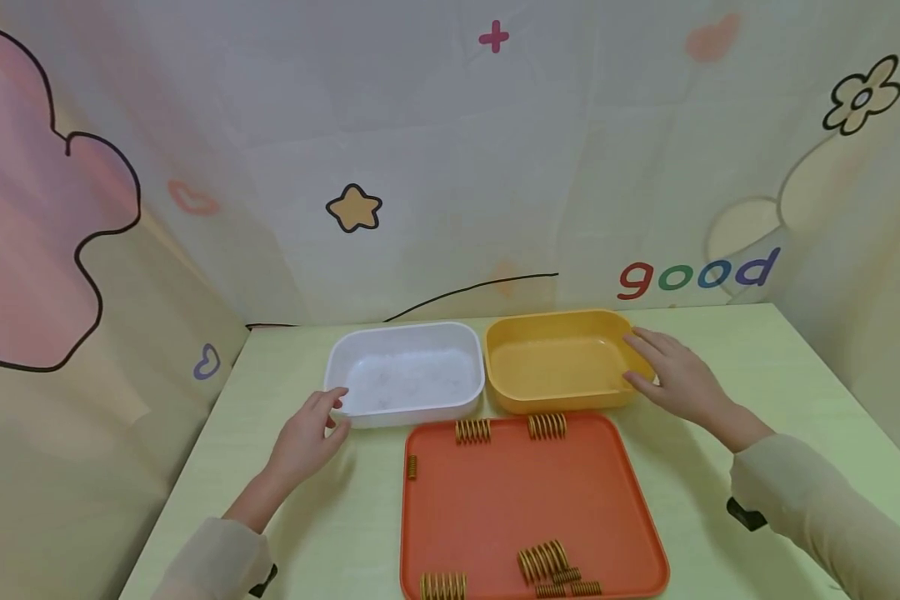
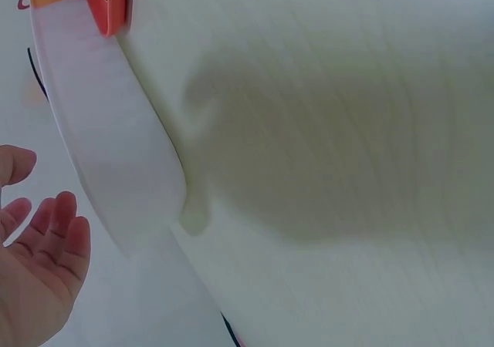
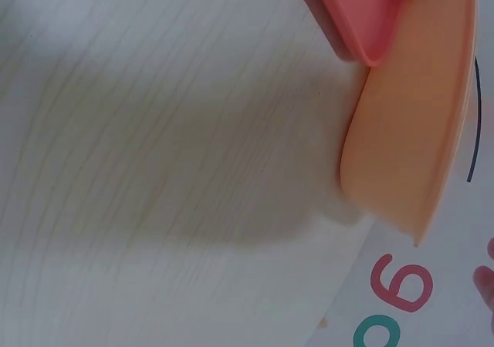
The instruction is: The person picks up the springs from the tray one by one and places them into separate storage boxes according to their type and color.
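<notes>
The left hand (image 1: 303,437), left of centre in the head view, is at the left end of a white plastic bin (image 1: 405,375). Its grip is relaxed, thumb and fingers parted with nothing between them; whether the fingertips touch the rim I cannot tell. The right hand (image 1: 678,375), right of centre, reaches to the right end of a yellow plastic bin (image 1: 555,371), its fingers extended and spread from the thumb. That grip also holds nothing, and contact with the rim is unclear.

The two bins sit side by side in the middle of the frame. Below them, at lower centre, an orange-red tray (image 1: 517,492) carries brass-coloured coil springs. One large spring (image 1: 472,431) and another large spring (image 1: 547,426) lie along its upper edge, and a small spring (image 1: 412,467) at its left edge. At the bottom of the frame are two more large ones, left and right of centre, the right one beside three small ones. All rests on a pale table (image 1: 795,400) before a printed curtain (image 1: 450,150).
</notes>
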`<action>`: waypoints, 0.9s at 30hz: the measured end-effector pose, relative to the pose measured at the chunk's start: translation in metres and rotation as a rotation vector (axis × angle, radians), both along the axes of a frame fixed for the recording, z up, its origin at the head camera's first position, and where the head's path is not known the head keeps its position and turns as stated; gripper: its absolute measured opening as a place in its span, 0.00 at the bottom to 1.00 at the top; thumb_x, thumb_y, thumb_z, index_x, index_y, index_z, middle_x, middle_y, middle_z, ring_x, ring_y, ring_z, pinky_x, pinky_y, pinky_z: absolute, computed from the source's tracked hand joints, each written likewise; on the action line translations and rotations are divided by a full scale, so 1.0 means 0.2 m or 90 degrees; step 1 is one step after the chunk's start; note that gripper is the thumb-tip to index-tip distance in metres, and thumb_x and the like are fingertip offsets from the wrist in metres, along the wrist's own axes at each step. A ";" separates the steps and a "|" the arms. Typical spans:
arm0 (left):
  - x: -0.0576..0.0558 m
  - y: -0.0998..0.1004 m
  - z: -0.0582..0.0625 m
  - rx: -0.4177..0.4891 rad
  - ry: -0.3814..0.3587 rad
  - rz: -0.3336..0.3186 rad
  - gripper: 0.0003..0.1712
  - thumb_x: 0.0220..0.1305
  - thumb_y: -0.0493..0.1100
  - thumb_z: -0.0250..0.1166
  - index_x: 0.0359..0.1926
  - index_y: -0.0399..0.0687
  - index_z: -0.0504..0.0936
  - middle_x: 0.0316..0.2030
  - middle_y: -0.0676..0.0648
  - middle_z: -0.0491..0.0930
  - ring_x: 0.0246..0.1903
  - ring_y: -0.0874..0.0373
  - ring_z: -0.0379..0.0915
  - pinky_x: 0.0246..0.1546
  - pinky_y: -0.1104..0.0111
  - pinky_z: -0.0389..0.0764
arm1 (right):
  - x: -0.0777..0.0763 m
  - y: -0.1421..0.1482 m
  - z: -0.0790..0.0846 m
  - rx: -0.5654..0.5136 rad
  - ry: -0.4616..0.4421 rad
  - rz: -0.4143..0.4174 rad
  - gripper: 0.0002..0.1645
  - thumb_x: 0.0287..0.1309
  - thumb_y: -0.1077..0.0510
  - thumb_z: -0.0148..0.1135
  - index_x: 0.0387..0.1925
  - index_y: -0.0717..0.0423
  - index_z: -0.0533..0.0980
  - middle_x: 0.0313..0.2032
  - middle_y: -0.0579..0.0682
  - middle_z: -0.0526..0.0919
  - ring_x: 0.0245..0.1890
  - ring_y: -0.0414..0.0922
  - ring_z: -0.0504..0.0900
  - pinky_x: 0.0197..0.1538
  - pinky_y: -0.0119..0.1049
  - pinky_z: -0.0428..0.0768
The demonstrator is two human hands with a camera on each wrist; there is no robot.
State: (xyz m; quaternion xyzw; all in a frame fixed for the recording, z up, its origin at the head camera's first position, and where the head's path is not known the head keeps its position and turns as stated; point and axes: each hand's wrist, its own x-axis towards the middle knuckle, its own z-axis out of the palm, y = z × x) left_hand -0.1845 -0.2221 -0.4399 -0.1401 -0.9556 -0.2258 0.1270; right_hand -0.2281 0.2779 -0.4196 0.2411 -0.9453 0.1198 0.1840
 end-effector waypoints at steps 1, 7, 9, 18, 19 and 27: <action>0.00 0.01 0.00 0.002 -0.002 -0.002 0.24 0.52 0.40 0.60 0.53 0.44 0.70 0.38 0.47 0.74 0.30 0.58 0.73 0.27 0.68 0.72 | 0.00 0.00 0.00 -0.002 0.002 0.002 0.34 0.45 0.55 0.64 0.54 0.65 0.66 0.55 0.64 0.67 0.53 0.61 0.66 0.53 0.57 0.65; 0.02 0.04 -0.01 0.012 -0.018 -0.006 0.22 0.52 0.38 0.60 0.51 0.44 0.72 0.36 0.48 0.76 0.29 0.59 0.75 0.30 0.67 0.73 | 0.02 -0.03 0.01 -0.009 0.015 0.018 0.32 0.43 0.58 0.65 0.53 0.65 0.68 0.52 0.64 0.70 0.51 0.60 0.68 0.51 0.56 0.68; 0.03 0.05 -0.02 0.013 -0.033 -0.010 0.21 0.52 0.38 0.60 0.50 0.45 0.73 0.36 0.48 0.77 0.29 0.59 0.75 0.30 0.67 0.74 | 0.03 -0.04 0.02 -0.009 0.014 0.022 0.32 0.43 0.58 0.65 0.52 0.64 0.68 0.52 0.64 0.70 0.51 0.60 0.68 0.50 0.56 0.69; 0.07 0.12 -0.03 -0.023 -0.097 -0.041 0.13 0.53 0.40 0.60 0.42 0.46 0.77 0.32 0.52 0.78 0.29 0.61 0.74 0.30 0.68 0.73 | 0.05 -0.08 0.02 -0.010 0.002 0.018 0.31 0.43 0.57 0.66 0.51 0.62 0.70 0.51 0.62 0.71 0.49 0.58 0.70 0.46 0.53 0.74; 0.07 0.12 -0.04 -0.025 -0.102 -0.042 0.13 0.53 0.40 0.60 0.42 0.46 0.77 0.32 0.52 0.78 0.29 0.61 0.74 0.30 0.68 0.73 | 0.05 -0.08 0.02 -0.011 0.001 0.018 0.31 0.42 0.57 0.66 0.51 0.62 0.70 0.51 0.62 0.71 0.49 0.58 0.71 0.45 0.53 0.74; 0.08 0.15 -0.06 -0.020 -0.112 -0.060 0.13 0.52 0.39 0.61 0.42 0.45 0.77 0.34 0.50 0.79 0.28 0.61 0.75 0.31 0.68 0.74 | 0.06 -0.11 0.02 -0.008 0.020 0.035 0.31 0.40 0.58 0.68 0.50 0.61 0.71 0.50 0.61 0.73 0.46 0.57 0.72 0.41 0.50 0.76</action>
